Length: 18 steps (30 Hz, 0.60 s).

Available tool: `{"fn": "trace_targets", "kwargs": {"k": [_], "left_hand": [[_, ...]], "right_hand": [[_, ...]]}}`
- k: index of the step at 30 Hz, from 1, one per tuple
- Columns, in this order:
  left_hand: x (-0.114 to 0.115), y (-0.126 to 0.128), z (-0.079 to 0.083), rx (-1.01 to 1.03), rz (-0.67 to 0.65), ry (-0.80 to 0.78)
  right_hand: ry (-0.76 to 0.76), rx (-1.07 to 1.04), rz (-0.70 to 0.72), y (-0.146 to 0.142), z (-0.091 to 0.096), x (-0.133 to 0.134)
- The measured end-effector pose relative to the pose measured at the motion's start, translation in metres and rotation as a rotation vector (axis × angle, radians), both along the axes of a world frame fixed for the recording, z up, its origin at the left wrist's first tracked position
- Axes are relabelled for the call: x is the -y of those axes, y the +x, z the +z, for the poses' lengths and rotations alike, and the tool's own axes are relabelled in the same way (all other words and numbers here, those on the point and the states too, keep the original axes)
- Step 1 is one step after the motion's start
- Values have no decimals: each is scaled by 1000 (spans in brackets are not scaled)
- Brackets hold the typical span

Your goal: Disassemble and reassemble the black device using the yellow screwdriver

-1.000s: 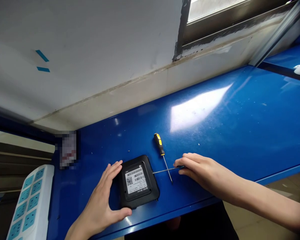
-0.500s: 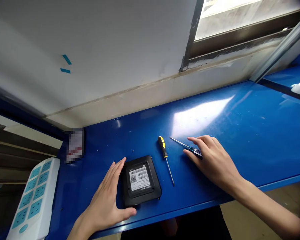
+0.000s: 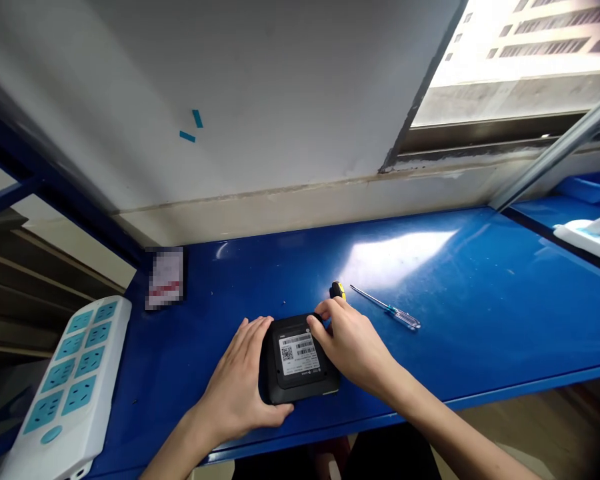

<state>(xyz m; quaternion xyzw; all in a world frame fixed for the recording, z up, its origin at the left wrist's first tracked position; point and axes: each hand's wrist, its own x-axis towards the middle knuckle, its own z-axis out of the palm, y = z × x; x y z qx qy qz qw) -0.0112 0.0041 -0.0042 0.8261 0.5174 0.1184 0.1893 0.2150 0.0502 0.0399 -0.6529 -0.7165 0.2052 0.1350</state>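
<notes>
A flat black box point(image 3: 305, 388) lies on the blue table, its top carrying a white label point(image 3: 299, 354) with barcodes and a QR code. My left hand point(image 3: 235, 380) is closed around the box's left side, fingers at the far left corner and thumb along the near edge. With curled fingers, my right hand point(image 3: 355, 347) grips its far right corner. Just beyond that hand shows the black and yellow handle of a screwdriver point(image 3: 338, 290); the hand hides its shaft. Farther right lies a second screwdriver point(image 3: 403, 318) with a clear, blue-tinted handle, touched by neither hand.
A white power strip point(image 3: 80, 373) with blue sockets stands at the left edge of the table point(image 3: 480, 320). Behind it lies a blurred packet point(image 3: 166, 279). A wall point(image 3: 280, 100) bounds the back, and a metal post point(image 3: 555, 153) rises at the right.
My right hand has let go of the clear-handled screwdriver and moved left onto the box. My left hand has stayed at the box's left side. The view has shifted.
</notes>
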Motion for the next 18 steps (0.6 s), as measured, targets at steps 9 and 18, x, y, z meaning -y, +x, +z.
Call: {"fn": "trace_targets", "kwargs": {"k": [9,18], "left_hand": [[-7,7,5,63,8,-46],[-10,5,18,79,31,-172]], "right_hand": [[-64,27,-26,-14,1,-22],[14,-170,143,10,-12,3]]}}
